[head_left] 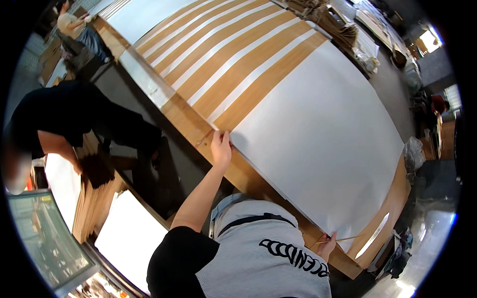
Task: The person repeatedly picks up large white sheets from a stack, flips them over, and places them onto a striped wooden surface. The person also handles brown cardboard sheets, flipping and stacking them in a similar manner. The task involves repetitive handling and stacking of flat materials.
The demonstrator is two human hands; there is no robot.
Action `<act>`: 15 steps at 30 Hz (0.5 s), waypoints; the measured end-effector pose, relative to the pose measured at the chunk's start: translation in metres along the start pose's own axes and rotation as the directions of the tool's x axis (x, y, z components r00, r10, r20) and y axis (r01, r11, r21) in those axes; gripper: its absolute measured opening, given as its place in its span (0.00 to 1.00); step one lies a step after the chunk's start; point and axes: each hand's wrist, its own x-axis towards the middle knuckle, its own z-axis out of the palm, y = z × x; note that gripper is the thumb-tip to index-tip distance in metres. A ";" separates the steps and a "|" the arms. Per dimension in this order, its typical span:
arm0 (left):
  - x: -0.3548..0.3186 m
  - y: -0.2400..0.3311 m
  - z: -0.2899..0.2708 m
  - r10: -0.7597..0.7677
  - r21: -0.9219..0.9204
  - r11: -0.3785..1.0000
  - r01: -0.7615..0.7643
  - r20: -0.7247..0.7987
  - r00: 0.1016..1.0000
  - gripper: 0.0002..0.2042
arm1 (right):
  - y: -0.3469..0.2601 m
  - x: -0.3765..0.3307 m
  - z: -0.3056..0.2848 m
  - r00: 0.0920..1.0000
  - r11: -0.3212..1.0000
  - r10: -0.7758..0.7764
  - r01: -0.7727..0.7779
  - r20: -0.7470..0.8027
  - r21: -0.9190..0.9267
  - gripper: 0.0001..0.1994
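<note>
A large white sheet (318,134) lies across a long wooden worktable (186,119). At the sheet's near left corner, my left hand (221,148) is closed on the edge, fingers over the top. Beyond that corner, tan wood strips (238,62) alternate with white bands. My right hand (326,246) is at the near right part of the sheet's edge, closed round a thin wooden stick (350,238) that points to the right. Some of its fingers touch the sheet's edge; whether they also pinch it, I cannot tell.
On the left, a co-worker in black (74,114) bends over a stack of thin brown sheets (94,208). A white panel (130,233) lies beside that stack. Another person (74,25) stands at the table's far left. Piled brown material (333,25) lines the far side.
</note>
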 end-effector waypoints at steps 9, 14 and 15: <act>0.003 -0.004 -0.003 -0.106 -0.211 0.973 0.093 -0.049 0.993 0.10 | -0.003 0.004 0.006 0.997 1.000 -0.011 0.009 0.071 0.022 0.17; 0.003 -0.006 -0.004 -0.112 -0.198 0.976 0.094 -0.081 0.990 0.10 | -0.006 -0.001 0.013 0.997 0.999 -0.034 0.032 0.072 0.020 0.18; 0.003 -0.007 -0.004 -0.086 -0.144 0.987 0.073 -0.086 0.993 0.10 | -0.006 -0.001 0.012 0.998 1.000 -0.022 0.021 0.061 0.011 0.18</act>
